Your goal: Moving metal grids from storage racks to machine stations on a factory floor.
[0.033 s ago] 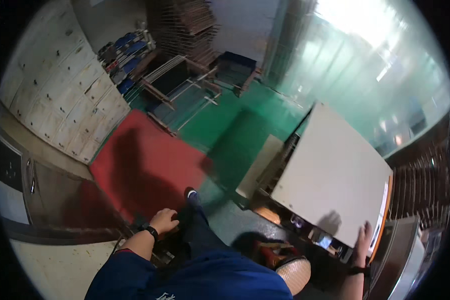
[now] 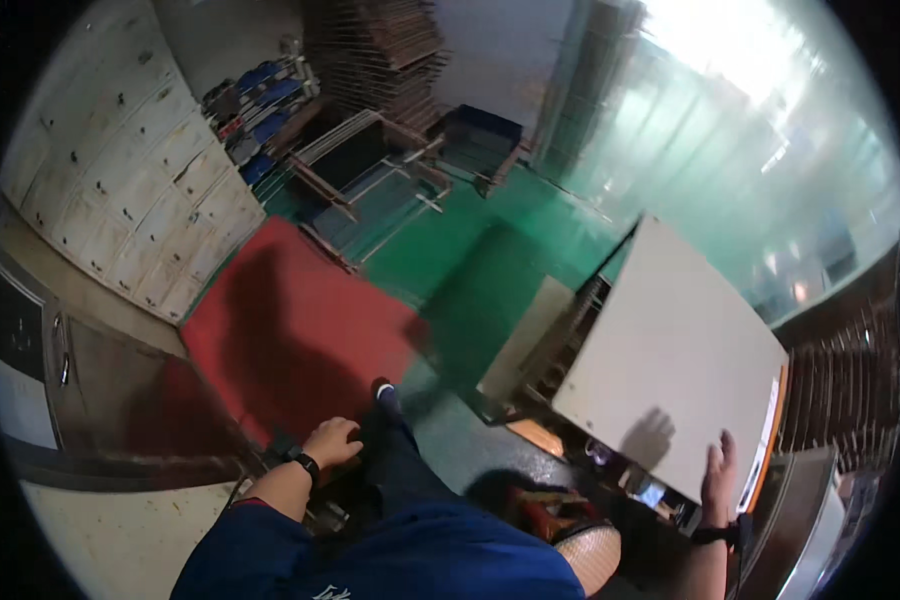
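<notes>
- Right hand (image 2: 718, 488): moved slightly left, farther in over the pale table (image 2: 690, 335); its shadow (image 2: 648, 438) shifted the same way across the tabletop
- Pose, right: raised near the table's orange-edged side; fingers extended, nothing seen in their grasp; dark band (image 2: 711, 536) at the wrist
- Left hand (image 2: 332, 441): low beside the leg, back upward; fingers loosely bent; contents cannot be told, palm hidden; black watch (image 2: 308, 464) at the wrist
- Other change: table sits a little lower and more to the right in view
- Table: at the right hand's side; broad flat top, items stored underneath
- Floor (image 2: 485, 265): green; red mat (image 2: 315, 315) ahead of the left hand
- Room: worn white lockers (image 2: 140, 185), left; stacked racks (image 2: 395, 55), far wall; translucent curtain (image 2: 700, 150), far right
</notes>
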Action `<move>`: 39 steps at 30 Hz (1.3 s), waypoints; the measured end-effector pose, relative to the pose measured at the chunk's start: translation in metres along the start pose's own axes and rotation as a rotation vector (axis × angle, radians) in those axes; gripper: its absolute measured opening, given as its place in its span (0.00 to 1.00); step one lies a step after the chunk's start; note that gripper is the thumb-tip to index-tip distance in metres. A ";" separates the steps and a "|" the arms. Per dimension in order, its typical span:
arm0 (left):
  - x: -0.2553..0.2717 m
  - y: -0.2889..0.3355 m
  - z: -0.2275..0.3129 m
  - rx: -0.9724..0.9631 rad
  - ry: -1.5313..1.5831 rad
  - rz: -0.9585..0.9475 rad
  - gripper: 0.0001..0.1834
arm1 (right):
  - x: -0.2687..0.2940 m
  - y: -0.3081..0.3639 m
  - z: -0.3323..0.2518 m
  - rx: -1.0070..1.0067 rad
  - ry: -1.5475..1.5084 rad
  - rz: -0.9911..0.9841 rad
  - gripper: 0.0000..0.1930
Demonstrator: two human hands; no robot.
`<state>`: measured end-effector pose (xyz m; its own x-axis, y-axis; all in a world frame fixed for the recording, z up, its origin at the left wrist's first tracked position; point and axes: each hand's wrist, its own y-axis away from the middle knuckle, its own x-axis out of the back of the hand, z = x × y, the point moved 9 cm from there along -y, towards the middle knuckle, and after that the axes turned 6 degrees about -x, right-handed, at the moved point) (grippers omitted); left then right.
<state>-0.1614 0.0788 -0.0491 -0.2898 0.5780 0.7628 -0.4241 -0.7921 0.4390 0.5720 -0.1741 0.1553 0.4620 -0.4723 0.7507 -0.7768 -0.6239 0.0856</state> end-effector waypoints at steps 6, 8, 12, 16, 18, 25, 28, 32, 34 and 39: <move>0.077 -0.082 -0.059 -0.035 0.049 0.018 0.25 | -0.165 -0.073 -0.268 0.291 0.179 -0.256 0.36; 0.117 -0.109 -0.087 -0.029 0.046 0.037 0.24 | -0.196 -0.118 -0.283 0.228 0.167 -0.257 0.37; 0.209 -0.154 -0.123 0.074 0.129 0.090 0.25 | -0.249 -0.179 -0.276 0.225 0.248 -0.275 0.38; 0.254 -0.180 -0.172 0.260 0.220 0.199 0.27 | -0.299 -0.231 -0.272 0.141 0.303 -0.406 0.33; 0.254 -0.216 -0.188 0.366 0.362 0.208 0.30 | -0.301 -0.296 -0.229 0.022 0.150 -0.382 0.32; 0.264 -0.329 -0.225 0.446 0.595 0.547 0.40 | -0.447 -0.531 -0.334 -0.010 0.177 -0.418 0.25; 0.273 -0.323 -0.230 0.588 0.826 0.784 0.41 | -0.583 -0.537 -0.528 0.291 0.192 -0.588 0.24; 0.303 -0.439 -0.226 0.527 0.988 0.717 0.40 | -0.668 -0.560 -0.690 1.240 0.417 -0.519 0.24; 0.312 -0.457 -0.255 0.568 0.996 0.752 0.39 | -0.748 -0.553 -0.741 0.582 0.101 -0.832 0.27; 0.346 -0.536 -0.299 0.716 1.142 0.943 0.39 | -0.896 -0.528 -0.804 0.619 0.341 -0.928 0.30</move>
<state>-0.2911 0.7622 -0.1625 -0.7816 -0.5517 0.2911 0.6228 -0.6631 0.4152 0.2243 1.0788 -0.0359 0.5312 0.4578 0.7129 0.1836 -0.8837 0.4306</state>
